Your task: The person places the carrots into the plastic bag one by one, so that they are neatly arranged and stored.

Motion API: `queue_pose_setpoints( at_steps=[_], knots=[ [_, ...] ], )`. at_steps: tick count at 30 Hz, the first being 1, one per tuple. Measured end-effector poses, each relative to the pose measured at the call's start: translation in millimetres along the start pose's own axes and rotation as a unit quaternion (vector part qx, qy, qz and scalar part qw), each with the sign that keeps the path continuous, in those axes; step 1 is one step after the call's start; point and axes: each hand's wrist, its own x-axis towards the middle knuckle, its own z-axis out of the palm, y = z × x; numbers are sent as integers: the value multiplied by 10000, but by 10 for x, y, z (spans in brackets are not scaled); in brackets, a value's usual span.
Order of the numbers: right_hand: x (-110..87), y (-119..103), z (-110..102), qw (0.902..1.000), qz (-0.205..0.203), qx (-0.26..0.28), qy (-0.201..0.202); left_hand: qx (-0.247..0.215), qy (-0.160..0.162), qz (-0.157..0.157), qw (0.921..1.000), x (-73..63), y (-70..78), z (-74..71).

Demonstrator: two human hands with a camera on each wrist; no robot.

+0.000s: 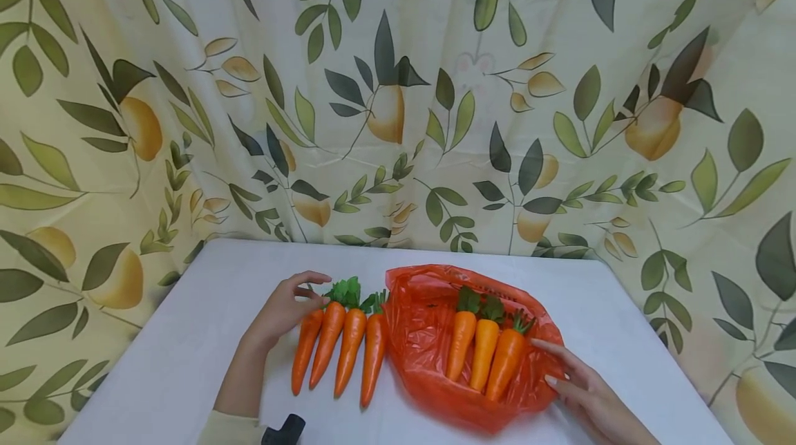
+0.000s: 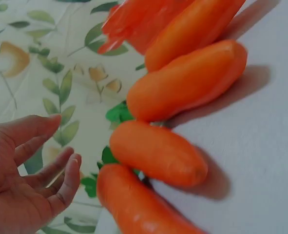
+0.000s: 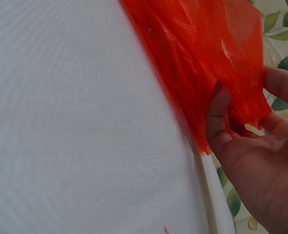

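Note:
Several orange carrots (image 1: 351,341) with green tops lie side by side on the white table, left of a red plastic bag (image 1: 423,362). The bag's mouth is spread wide, and three carrots (image 1: 484,348) rest in it, leafy ends away from me. My left hand (image 1: 292,307) hovers by the tops of the leftmost loose carrots. Its fingers are loosely bent and hold nothing; the left wrist view shows a gap between the left hand (image 2: 36,175) and the carrots (image 2: 158,153). With thumb and fingers, my right hand (image 1: 581,383) holds the bag's right edge, also seen in the right wrist view (image 3: 260,161).
The white table (image 1: 242,272) runs back to a curtain (image 1: 398,120) printed with leaves and fruit. A small black device (image 1: 284,429) sits at the left wrist, beside the pale sleeve (image 1: 230,429).

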Motion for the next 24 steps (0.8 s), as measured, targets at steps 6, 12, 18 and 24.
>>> queue_pose_setpoints(
  at_steps=[6, 12, 18, 24],
  knots=[
    [-9, 0, -15, 10000, -67, 31, -61, 6, 22, -438, 9990, 9, -155, -82],
    [1, 0, -14, 9999, -92, 82, -109, -137, 31, -581, 9982, -7, -285, -159],
    [18, 9, -9, 9999, -76, 34, -85, -290, -105, -503, 9983, -44, -363, -234],
    [15, 14, -16, 10000, -30, -50, -26, -385, -309, -604, 9970, -72, -417, -298]
  ],
)
